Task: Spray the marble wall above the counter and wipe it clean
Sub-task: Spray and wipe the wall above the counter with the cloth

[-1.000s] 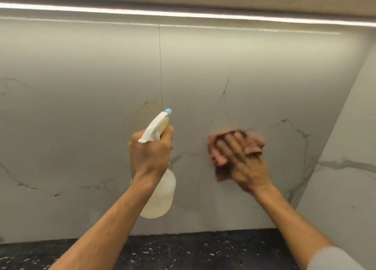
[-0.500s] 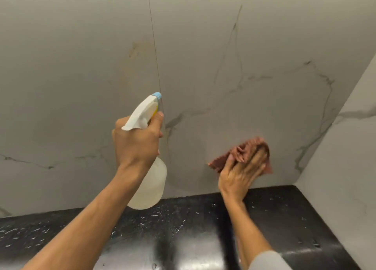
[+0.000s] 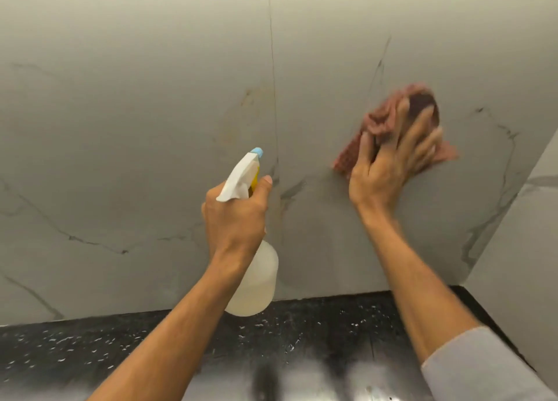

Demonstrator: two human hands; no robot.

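The grey-white marble wall (image 3: 136,129) with dark veins fills most of the view above a black counter (image 3: 90,349). My left hand (image 3: 235,216) grips the neck of a clear spray bottle (image 3: 256,283) with a white trigger head and blue nozzle, held upright in front of the wall near a vertical seam. My right hand (image 3: 389,165) presses a crumpled pink-red cloth (image 3: 383,120) flat against the wall, to the right of the seam, fingers spread over it. The cloth and fingers are motion-blurred.
A marble side wall (image 3: 522,249) meets the back wall at the right corner. The glossy black speckled counter runs along the bottom. Yellowish stains (image 3: 250,98) show on the wall beside the seam (image 3: 273,98).
My right hand with the cloth has gone from low near the counter up and rightward across the wall. The left hand still holds the bottle; the view has tilted up a little.
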